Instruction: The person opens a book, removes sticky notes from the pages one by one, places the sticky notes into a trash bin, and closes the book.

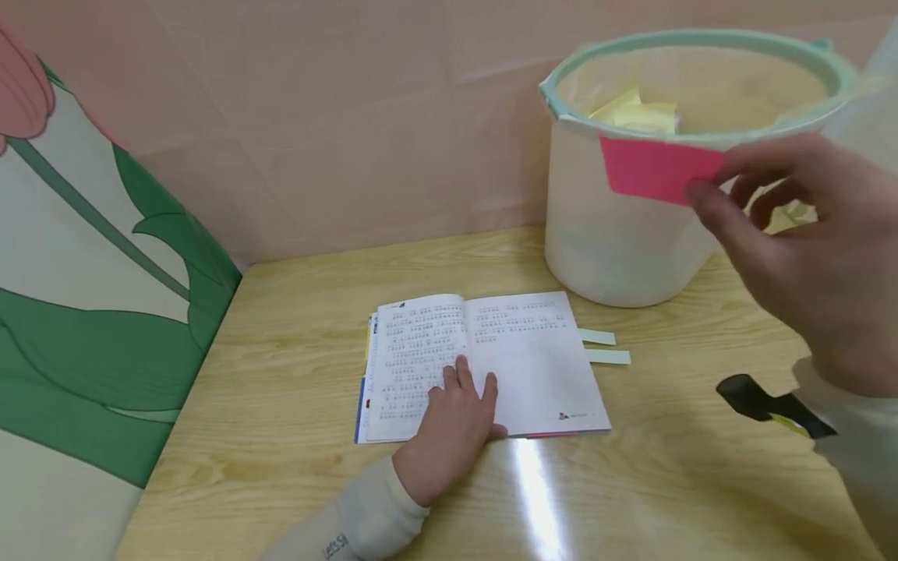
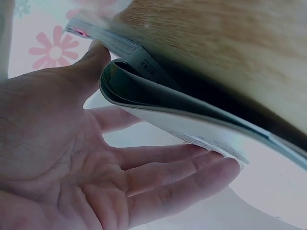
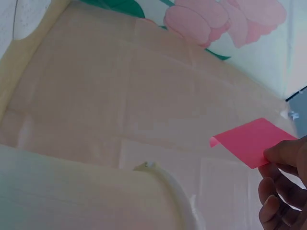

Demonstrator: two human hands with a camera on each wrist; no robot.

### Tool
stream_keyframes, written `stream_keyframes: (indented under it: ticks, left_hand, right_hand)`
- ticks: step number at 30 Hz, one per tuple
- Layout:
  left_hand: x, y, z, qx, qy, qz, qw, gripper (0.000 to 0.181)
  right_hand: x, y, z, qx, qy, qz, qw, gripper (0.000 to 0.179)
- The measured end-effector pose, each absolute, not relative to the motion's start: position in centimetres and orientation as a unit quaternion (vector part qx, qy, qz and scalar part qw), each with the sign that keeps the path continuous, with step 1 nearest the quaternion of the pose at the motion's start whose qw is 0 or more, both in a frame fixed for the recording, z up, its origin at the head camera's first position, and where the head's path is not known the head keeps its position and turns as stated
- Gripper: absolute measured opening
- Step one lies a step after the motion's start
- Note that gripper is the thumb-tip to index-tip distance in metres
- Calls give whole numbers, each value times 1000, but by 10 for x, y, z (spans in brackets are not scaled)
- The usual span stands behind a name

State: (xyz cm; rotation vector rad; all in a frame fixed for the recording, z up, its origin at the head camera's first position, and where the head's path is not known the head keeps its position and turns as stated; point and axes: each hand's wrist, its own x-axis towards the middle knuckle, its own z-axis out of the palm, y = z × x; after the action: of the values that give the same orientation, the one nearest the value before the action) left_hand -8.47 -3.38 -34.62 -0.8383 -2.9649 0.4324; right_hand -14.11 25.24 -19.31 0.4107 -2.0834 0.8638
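Observation:
An open book (image 1: 526,374) with printed text lies on the wooden table. My left hand (image 1: 456,413) rests on its lower middle, fingers spread over the pages near the fold. In the left wrist view the straight fingers (image 2: 182,184) touch the page of the curved book (image 2: 206,120). Up at the right, my right hand (image 1: 807,226) pinches a pink sticky note (image 1: 655,167) between thumb and fingers, in front of the bin's rim in the head view. The right wrist view shows the note (image 3: 252,141) with one corner curled.
A whitish bin (image 1: 617,226) with a green rim stands at the back right, crumpled yellow paper (image 1: 641,115) inside. Two pale green tabs (image 1: 609,357) stick out from the book's right edge. A pinkish sheet (image 1: 351,117) covers the wall behind; a flower-patterned panel (image 1: 91,327) stands at left.

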Motion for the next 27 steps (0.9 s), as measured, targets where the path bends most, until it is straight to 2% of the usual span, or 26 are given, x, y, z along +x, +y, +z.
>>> stream_keyframes:
  ticks: [6,8,10,14,17,22,27]
  left_hand:
    - [-84,-35,-345,-273,-952,135,12,64]
    - [-84,-35,-345,-272,-953,132,8,65]
    - [-84,-34,-345,-271,-953,132,9,65]
    - [-84,-34,-346,-273,-952,136,13,66]
    - [-84,-34,-347,-276,-951,141,19,66]
    - [-83,-34,-344,-277,-950,142,20,65]
    - [-83,-33,-342,-252,-963,88,-25,63]
  right_hand:
    - [-151,257,-177,142,-831,332,423,32]
    - [-158,263,-175,132,-831,320,435,29]
    - [-175,280,-179,117,-823,324,452,28]
    - [-240,359,-205,103,-814,287,495,23]
    - [-262,381,-208,93,-813,280,501,21]
    - [-219,314,-167,66,-832,301,462,20]
    - [-199,274,-140,57,-853,298,425,22]
